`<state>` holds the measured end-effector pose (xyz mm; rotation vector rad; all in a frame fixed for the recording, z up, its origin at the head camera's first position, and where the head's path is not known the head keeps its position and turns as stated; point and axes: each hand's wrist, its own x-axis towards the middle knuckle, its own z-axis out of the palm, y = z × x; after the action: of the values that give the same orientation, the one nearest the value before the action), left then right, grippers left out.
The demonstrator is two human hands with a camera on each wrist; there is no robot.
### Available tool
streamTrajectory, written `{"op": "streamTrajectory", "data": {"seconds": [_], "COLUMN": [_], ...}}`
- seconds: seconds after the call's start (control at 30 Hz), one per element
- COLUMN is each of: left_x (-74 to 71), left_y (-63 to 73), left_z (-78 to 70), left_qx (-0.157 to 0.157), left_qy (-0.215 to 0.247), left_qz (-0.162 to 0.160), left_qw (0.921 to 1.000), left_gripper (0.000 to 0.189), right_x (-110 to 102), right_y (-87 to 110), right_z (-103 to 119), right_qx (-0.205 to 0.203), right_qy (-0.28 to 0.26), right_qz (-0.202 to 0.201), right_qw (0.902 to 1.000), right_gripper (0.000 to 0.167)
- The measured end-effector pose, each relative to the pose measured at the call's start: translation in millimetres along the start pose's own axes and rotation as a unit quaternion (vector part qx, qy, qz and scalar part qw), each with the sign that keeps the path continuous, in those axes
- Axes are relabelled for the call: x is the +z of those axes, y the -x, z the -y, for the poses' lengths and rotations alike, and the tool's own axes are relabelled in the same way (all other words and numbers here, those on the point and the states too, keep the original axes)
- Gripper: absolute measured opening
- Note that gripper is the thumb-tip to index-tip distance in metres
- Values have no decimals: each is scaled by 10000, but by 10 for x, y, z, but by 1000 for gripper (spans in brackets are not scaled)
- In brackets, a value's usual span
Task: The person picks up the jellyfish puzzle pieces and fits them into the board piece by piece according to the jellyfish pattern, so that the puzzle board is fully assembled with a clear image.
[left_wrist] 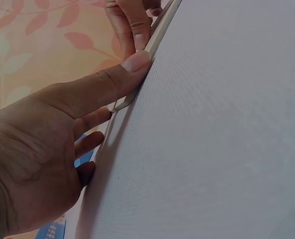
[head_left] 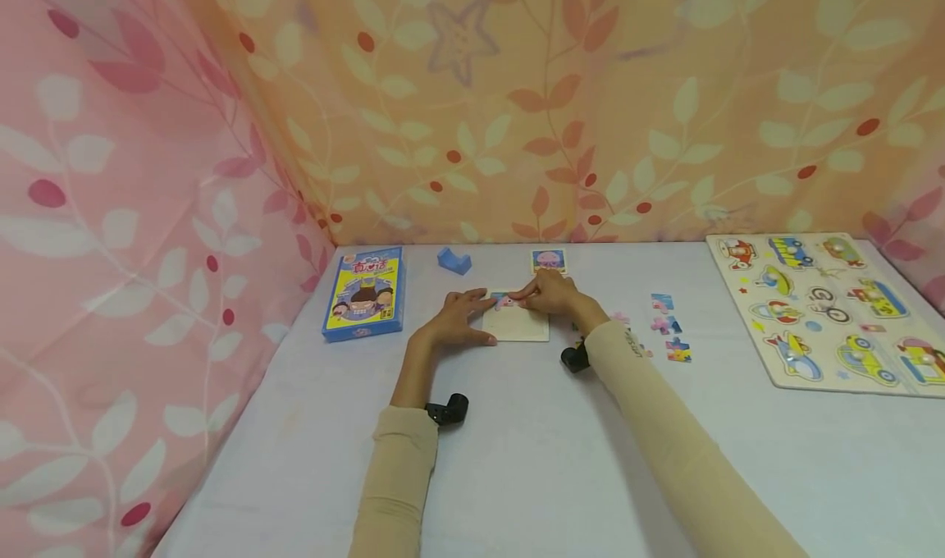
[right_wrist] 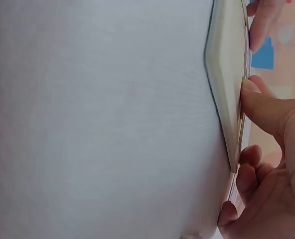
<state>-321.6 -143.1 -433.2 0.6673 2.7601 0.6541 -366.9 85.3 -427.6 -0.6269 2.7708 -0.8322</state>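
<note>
A small cream square puzzle board (head_left: 517,328) lies flat on the table, with a few coloured jigsaw pieces (head_left: 504,300) along its far edge. My left hand (head_left: 456,320) rests at the board's left side, its straight thumb on the near left corner and its index finger by the pieces. In the left wrist view, that thumb (left_wrist: 136,62) presses the rim. My right hand (head_left: 552,293) pinches a jigsaw piece at the far side of the board; its fingers mostly cover that piece. From the right wrist, the thumb (right_wrist: 254,99) shows over the board's top surface.
Loose jigsaw pieces (head_left: 667,325) lie right of the board, some behind the right wrist. A jellyfish picture card (head_left: 549,260) sits beyond it. A blue-yellow box (head_left: 365,294) and a blue block (head_left: 454,261) stand left. A large vehicle peg puzzle (head_left: 827,312) lies far right.
</note>
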Motion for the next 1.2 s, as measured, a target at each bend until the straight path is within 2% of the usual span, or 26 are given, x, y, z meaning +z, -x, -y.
{"op": "streamTrajectory", "data": {"seconds": [0.1,0.27,0.4,0.5,0.63,0.73,0.87,0.97,1.2], "left_x": [-18,-34,-27,0,49,71,68,57,53], "left_y": [-12,-21,-9,7,40,61,69,67,31], "left_z": [-17,-18,-7,4,25,50,72,67,50], "left_qx": [-16,-22,-3,-68,-92,-57,-30,-73,87], "left_qy": [-19,-59,-40,18,135,167,149,192,173], "left_qz": [47,14,-64,-72,-65,-128,-203,-166,-164], "left_qw": [10000,10000,10000,9999,9998,9998,9997,9997,9997], "left_gripper": [81,81,80,80,80,80,79,80,80], "right_x": [-21,-55,-142,-278,-508,-680,-873,-970,-1025], "right_y": [-3,-18,28,122,320,502,730,863,1029], "right_z": [-10,-46,-117,-209,-415,-607,-850,-987,-1164], "right_qx": [90,-74,-247,-310,-213,13,380,494,592], "right_qy": [-38,-333,-1039,-1244,-913,-594,-132,142,536], "right_qz": [64,101,-212,-736,-1242,-1244,-992,-761,-323], "right_qw": [9999,9994,9941,9890,9878,9905,9943,9958,9963], "right_gripper": [28,29,32,33,30,30,33,40,57]}}
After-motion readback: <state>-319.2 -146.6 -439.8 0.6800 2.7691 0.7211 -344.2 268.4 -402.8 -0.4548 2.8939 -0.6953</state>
